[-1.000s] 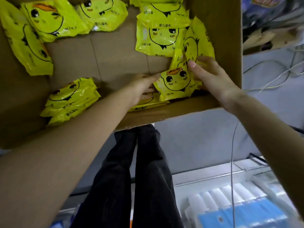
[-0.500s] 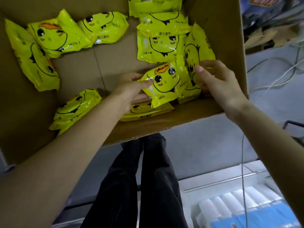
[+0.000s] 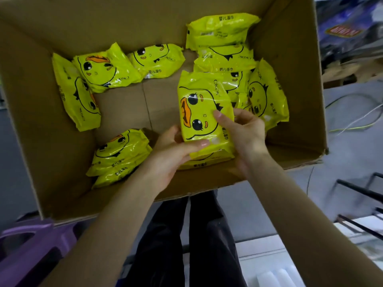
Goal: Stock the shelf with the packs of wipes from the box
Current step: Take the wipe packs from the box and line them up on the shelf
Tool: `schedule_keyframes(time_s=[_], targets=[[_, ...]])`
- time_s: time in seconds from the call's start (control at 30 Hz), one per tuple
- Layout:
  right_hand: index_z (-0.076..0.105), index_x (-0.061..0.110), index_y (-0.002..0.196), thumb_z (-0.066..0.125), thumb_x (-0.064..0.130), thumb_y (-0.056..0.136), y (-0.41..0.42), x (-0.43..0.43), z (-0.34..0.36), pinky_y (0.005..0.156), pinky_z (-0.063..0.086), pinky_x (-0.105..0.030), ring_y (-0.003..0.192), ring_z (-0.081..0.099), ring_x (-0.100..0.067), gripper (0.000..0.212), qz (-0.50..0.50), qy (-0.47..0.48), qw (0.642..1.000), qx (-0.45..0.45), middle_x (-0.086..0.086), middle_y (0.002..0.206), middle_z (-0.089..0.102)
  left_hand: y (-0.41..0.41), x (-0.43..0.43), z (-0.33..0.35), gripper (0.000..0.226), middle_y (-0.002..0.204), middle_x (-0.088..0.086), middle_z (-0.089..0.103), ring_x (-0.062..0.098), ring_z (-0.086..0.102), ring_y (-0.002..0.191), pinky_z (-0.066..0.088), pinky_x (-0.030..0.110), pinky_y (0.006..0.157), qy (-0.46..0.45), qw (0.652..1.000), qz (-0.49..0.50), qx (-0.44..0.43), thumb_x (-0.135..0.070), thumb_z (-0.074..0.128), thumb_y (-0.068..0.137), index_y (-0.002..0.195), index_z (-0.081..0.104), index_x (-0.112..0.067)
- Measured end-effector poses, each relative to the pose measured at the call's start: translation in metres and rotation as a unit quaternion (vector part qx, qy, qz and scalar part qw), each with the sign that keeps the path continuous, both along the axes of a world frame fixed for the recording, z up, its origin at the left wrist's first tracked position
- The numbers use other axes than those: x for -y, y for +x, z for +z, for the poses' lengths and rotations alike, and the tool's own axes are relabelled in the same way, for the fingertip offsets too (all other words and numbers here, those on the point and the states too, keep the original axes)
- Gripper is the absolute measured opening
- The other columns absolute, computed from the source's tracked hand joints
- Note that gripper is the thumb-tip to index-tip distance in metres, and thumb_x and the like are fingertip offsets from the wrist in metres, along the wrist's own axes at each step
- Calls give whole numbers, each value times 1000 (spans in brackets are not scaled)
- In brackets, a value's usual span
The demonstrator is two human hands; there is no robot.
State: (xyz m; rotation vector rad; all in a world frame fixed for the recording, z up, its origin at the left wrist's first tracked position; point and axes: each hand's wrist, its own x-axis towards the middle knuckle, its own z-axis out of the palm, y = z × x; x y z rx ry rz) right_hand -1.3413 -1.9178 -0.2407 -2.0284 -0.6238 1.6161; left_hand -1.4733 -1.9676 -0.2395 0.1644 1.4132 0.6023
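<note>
Yellow plastic packs of wipes lie scattered on the bottom of the open cardboard box [image 3: 290, 100], and much bare cardboard shows between them, so I judge that a good part of the stock is already out, though the shelf itself is not in view and I cannot say how full it is. Around ten packs are left, as far as I can count: three in the upper left of the frame [image 3: 103, 73], a small stack at the lower left [image 3: 120, 154], and a loose pile at the upper right [image 3: 223, 56]. One pack [image 3: 202, 112] is held at the centre of the frame, above the box floor, with another pack directly under it. The left hand [image 3: 176, 152] grasps its lower end, thumb across the front, and the right hand [image 3: 244, 131] grasps its right edge, thumb also on the front. This pack is a soft, glossy pouch with a cartoon duck face, an orange beak and black print; the film wrinkles and shines, so it probably gives under the fingers.
</note>
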Motion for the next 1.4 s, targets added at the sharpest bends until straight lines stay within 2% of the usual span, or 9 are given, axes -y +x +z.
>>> schedule_keyframes(time_s=[0.1, 0.2, 0.47, 0.67, 0.8, 1.03, 1.2, 1.33, 1.4], targets=[[69, 11, 79, 76, 11, 79, 3, -2, -3, 91, 52, -44, 79, 63, -20, 7, 27, 22, 998, -47, 3, 73, 69, -16, -6, 1, 45, 111, 2, 73, 18, 69, 103, 58, 33, 86, -5, 994, 54, 90, -31, 68, 71, 114, 62, -17], [73, 6, 93, 68, 8, 84, 6, 1, -2, 95, 51, -51, 94, 70, -29, 10, 68, 29, 991, -109, -10, 92, 75, -29, -15, 0, 51, 114, 7, 71, 19, 70, 100, 59, 27, 70, -9, 987, 79, 139, -36, 60, 78, 123, 59, -14], [69, 21, 106, 73, 53, 62, 10, 3, -3, 97, 49, -47, 104, 67, -20, 55, 142, -82, 977, -133, 2, 105, 74, -13, -16, -6, 12, 88, 4, 76, 16, 72, 78, 61, 34, 74, 33, 991, 129, 16, -19, 66, 83, 93, 68, -12], [72, 16, 92, 81, 28, 60, 17, 1, 1, 75, 58, -34, 84, 72, -20, 35, 182, -83, 972, -122, -4, 89, 76, -11, -17, -10, 26, 106, 10, 73, 22, 70, 96, 58, 38, 85, 23, 985, 159, 58, -21, 63, 85, 108, 66, -11], [72, 13, 88, 82, 18, 68, 23, -7, 2, 64, 59, -26, 76, 72, -17, 23, 209, -68, 972, -83, -6, 86, 76, -15, -27, -15, 46, 114, 9, 71, 21, 71, 98, 59, 31, 66, -3, 983, 168, 68, -30, 64, 82, 123, 59, -10], [52, 8, 126, 82, 22, 56, 14, 2, -8, 82, 59, -39, 105, 67, -20, 77, -131, -104, 963, -210, -8, 117, 68, 10, -54, -18, 44, 111, 7, 71, 17, 70, 98, 59, 27, 72, -27, 973, 223, 59, -24, 62, 91, 131, 53, -9], [21, 4, 150, 98, 33, 33, 18, -7, -18, 72, 59, -35, 123, 55, -29, 142, -108, -93, 970, -196, -18, 141, 47, 5, -74, -13, 49, 111, 7, 72, 20, 69, 101, 56, 33, 86, -3, 986, 154, 70, -24, 70, 76, 123, 60, -11], [44, 5, 137, 90, 30, 44, 28, -27, -19, 66, 59, -33, 113, 62, -26, 107, 6, -92, 984, -152, -15, 130, 59, -31, -81, -16, 51, 112, 7, 72, 23, 68, 107, 54, 41, 94, -19, 993, 84, 86, -26, 76, 60, 108, 64, -15], [38, 10, 142, 94, 47, 36, 21, -31, -22, 85, 56, -44, 118, 58, -25, 125, 102, -98, 985, -95, -9, 135, 55, -42, -76, -22, 60, 114, 0, 71, 17, 65, 110, 51, 42, 97, -19, 999, -29, 8, -29, 79, 54, 111, 65, -19]])
